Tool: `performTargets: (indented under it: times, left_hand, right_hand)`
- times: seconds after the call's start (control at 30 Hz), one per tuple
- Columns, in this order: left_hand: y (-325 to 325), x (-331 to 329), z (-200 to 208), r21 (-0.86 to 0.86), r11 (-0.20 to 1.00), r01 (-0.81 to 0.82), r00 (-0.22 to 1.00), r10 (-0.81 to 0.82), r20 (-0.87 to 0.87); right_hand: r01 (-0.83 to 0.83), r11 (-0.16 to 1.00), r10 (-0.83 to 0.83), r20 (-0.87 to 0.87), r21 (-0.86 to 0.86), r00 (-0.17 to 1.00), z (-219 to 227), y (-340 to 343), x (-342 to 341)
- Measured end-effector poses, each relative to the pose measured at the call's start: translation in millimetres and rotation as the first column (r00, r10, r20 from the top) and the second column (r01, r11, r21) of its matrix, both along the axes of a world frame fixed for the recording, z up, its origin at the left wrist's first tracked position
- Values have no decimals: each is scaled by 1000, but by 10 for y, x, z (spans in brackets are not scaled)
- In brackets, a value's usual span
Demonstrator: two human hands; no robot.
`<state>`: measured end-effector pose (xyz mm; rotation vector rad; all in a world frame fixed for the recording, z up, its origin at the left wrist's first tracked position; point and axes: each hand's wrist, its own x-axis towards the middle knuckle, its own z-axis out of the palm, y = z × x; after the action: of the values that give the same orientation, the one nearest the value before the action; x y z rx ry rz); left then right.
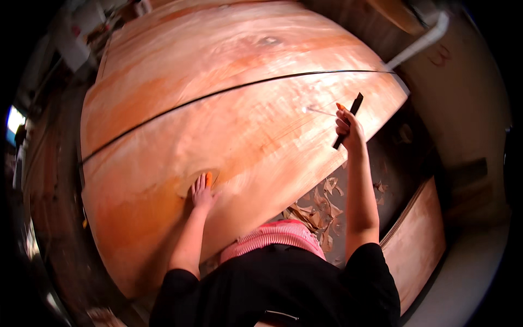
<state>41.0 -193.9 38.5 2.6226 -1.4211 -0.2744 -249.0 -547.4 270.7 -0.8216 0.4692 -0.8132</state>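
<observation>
A large sheet of orange-brown wood veneer or plywood (261, 131) spreads out in front of me. My left hand (203, 193) lies on it with fingers stretched out, over a darker oval patch (188, 183); one finger wears an orange cover. To the right, my right hand (350, 129) is closed around a flat black strip-shaped tool (357, 103), held above the sheet's near right edge. An orange tip shows on that hand as well. A thin pale line (321, 111) runs leftward from its fingers; I cannot tell what it is.
A dark seam (234, 87) crosses the sheet. Curled brown scraps (321, 210) litter the floor by my waist. At the right, more wood panels (419, 234) stand low, and a pale bar (422, 42) reaches the far right corner.
</observation>
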Motion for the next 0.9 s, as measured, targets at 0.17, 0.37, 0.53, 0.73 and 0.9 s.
performTargets:
  times: [0.17, 0.37, 0.53, 0.73, 0.9]
  left_hand:
    - [52, -45, -49, -165, 986, 1, 1000, -5, -19]
    - [59, -42, -93, -190, 981, -32, 998, 21, -57]
    - [4, -29, -75, -209, 978, -8, 997, -9, -82]
    - [61, 47, -108, -300, 953, -39, 995, 9, -101]
    - [9, 69, -60, -409, 910, -70, 986, 1, -167]
  right_hand:
    - [-233, 932, -13, -669, -278, 743, 39, 720, -35]
    - [-516, 843, 296, -669, -152, 682, -72, 981, -152]
    - [-670, 720, 619, -268, -180, 738, -486, 1315, 97]
    - [-635, 670, 740, -418, 386, 526, -1242, 1783, 1211]
    - [-593, 767, 603, -590, 243, 538, -2306, 1763, 1952]
